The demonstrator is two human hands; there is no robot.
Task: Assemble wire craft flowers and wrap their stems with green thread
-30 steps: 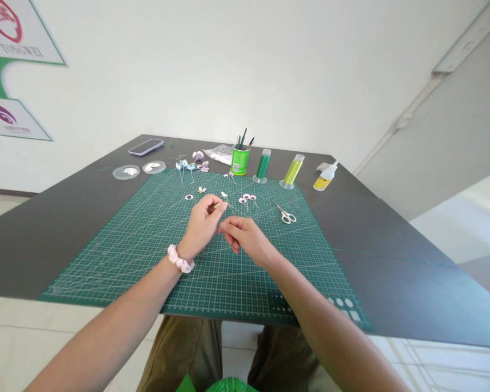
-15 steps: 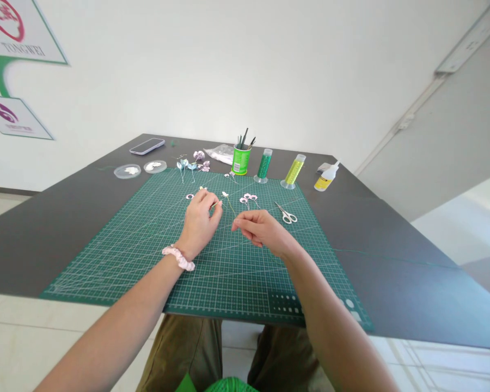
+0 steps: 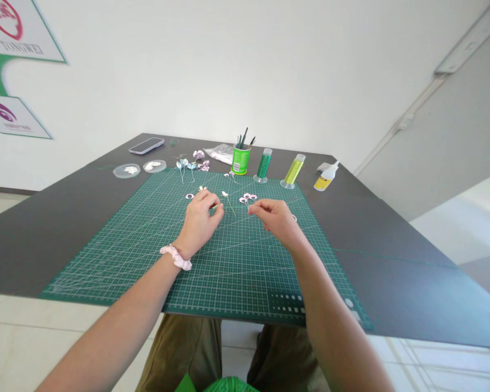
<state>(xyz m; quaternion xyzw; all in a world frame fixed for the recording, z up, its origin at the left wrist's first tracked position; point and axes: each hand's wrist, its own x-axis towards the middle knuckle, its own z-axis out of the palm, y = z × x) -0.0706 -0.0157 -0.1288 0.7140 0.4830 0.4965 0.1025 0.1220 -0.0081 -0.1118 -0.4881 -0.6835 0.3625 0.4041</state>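
Observation:
My left hand [image 3: 203, 218], with a scrunchie round its wrist, is pinched over the cutting mat [image 3: 228, 272]. A bit of thin yellowish stem shows between thumb and forefinger, and a small pale flower piece [image 3: 203, 188] peeks out just beyond the knuckles. To the right, my right hand [image 3: 275, 218] is closed in a pinch at the lower wire ends of several pink-and-white petals [image 3: 247, 197]; whether it grips a wire is unclear. Between the hands lies a white petal on a yellow-green stem [image 3: 228, 201]. Scissors [image 3: 294, 218] are mostly hidden behind my right hand.
Behind stand a green can [image 3: 240, 160] of tools, a green thread spool [image 3: 263, 166], a yellow-green spool [image 3: 294, 171] and a glue bottle [image 3: 326, 177]. Blue petals [image 3: 182, 164], two shallow dishes [image 3: 126, 171] and a phone [image 3: 146, 145] lie at the back left.
My right hand has moved right and slightly away from me, from the yellow-green stem to the pink-and-white petals' wires. It now covers most of the scissors. My left hand has barely moved.

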